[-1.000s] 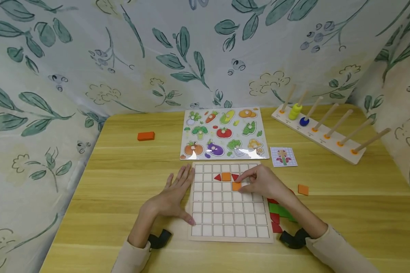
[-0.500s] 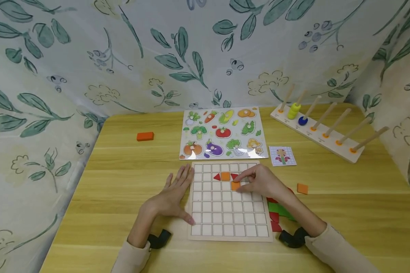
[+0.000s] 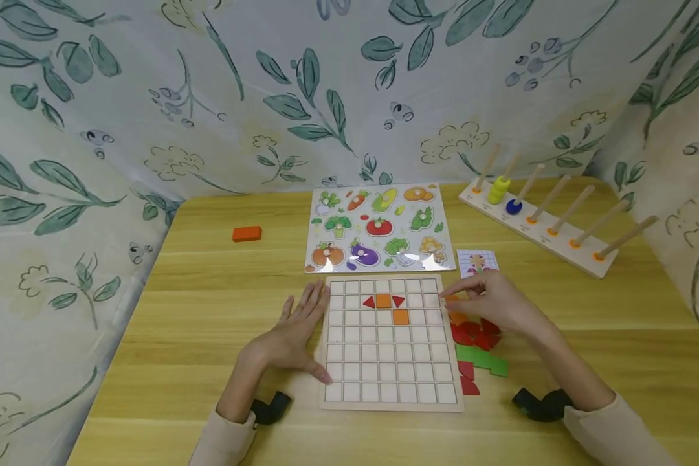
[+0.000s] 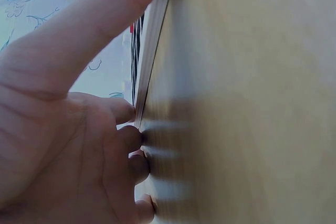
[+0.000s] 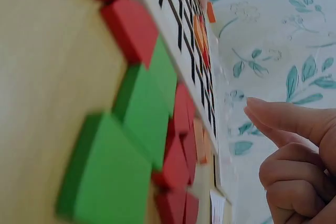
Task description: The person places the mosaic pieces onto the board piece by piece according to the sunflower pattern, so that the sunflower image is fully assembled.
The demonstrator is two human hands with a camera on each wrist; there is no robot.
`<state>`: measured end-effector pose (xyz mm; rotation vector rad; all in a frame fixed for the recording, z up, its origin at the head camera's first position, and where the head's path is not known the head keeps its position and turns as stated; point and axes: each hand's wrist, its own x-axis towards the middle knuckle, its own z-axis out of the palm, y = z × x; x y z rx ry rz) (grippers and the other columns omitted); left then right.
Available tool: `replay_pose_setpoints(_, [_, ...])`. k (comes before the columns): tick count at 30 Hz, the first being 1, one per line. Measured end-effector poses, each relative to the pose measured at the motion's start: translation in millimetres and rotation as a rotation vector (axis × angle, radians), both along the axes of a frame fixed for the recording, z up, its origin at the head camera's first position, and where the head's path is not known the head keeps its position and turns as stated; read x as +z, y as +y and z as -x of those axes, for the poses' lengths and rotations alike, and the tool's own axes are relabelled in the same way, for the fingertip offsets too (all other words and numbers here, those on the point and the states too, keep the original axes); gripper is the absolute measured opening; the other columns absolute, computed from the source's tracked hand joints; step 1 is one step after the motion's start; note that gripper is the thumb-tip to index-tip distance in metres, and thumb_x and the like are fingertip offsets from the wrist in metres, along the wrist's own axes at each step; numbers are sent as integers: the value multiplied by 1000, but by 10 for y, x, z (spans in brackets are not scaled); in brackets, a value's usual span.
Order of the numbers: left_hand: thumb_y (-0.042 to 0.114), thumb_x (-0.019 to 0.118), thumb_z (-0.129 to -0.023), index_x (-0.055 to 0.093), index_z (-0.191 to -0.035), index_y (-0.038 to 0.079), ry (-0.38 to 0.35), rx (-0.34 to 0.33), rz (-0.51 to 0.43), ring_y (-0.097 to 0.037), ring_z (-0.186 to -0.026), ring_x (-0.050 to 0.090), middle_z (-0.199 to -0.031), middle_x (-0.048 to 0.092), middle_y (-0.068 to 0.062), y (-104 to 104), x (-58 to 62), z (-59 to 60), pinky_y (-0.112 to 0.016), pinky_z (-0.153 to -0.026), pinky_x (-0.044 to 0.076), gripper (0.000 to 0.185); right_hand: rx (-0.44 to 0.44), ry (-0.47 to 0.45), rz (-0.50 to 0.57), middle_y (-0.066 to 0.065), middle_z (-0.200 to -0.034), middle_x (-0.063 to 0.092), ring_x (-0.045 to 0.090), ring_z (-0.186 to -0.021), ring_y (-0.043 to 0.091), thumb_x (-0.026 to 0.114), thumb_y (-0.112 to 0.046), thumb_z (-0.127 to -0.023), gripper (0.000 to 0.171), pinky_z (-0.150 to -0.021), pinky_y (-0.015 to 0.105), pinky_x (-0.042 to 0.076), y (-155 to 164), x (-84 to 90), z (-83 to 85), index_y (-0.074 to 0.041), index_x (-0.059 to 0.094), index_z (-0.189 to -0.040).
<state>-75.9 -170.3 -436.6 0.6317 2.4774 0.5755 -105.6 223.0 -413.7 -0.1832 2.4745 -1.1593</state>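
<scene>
Flat on the table lies a wooden grid board point(image 3: 391, 407) with white squares. Near its top sit two orange square tiles point(image 3: 400, 316) and two red triangular tiles point(image 3: 398, 301). My left hand point(image 3: 285, 340) rests along the board's left edge, fingers spread and thumb on the lower left rim. Just off the right edge hovers my right hand point(image 3: 495, 301), thumb and index finger extended with nothing seen between them; its other fingers are curled point(image 5: 294, 182). Beneath and beside it are orange tiles point(image 3: 457, 318), partly hidden, red pieces point(image 3: 465, 334) and green pieces point(image 3: 473, 355).
A picture card point(image 3: 472, 259) lies behind the right hand, partly covered. Behind the grid board is a vegetable puzzle board point(image 3: 310, 241). A peg stand point(image 3: 550, 236) with yellow and blue beads stands back right. An orange-red block point(image 3: 247, 233) lies at the back left.
My right hand has let go of the lower orange square tile on the board and moved right, past the board's edge, over the loose pieces. The left hand has stayed put.
</scene>
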Motion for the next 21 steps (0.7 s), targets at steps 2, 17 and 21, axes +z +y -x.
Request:
replay_pose_setpoints(2, [55,95,-63,-8,-165,6,1,-1,1,-34,-161,-16,-173,-21,-13,-3,-4,0,-64,-129,-7,154,-23,-19,-4,-4,-61,33,32,-53,11,81,-29,-90,26,-45,23,23,97,2,-16,-13,81,-111])
replay_pose_setpoints(17, [54,95,-63,-9,-165,6,-4,-4,-13,-35,-161,-17,-172,-22,-13,-18,-7,0,-64,-128,-8,154,-37,-56,-55,-5,-63,32,34,-61,13,81,-35,-90,32,-54,26,26,214,-172,118,-13,80,-114])
replay_pose_setpoints(21, [55,95,-63,-9,-165,6,-2,-8,-12,-34,-161,-17,-172,-23,-13,-17,-18,2,-64,-128,-8,154,-21,-54,-56,-4,-64,33,34,-62,14,80,-30,-91,29,-56,26,27,186,-224,172,-12,80,-113])
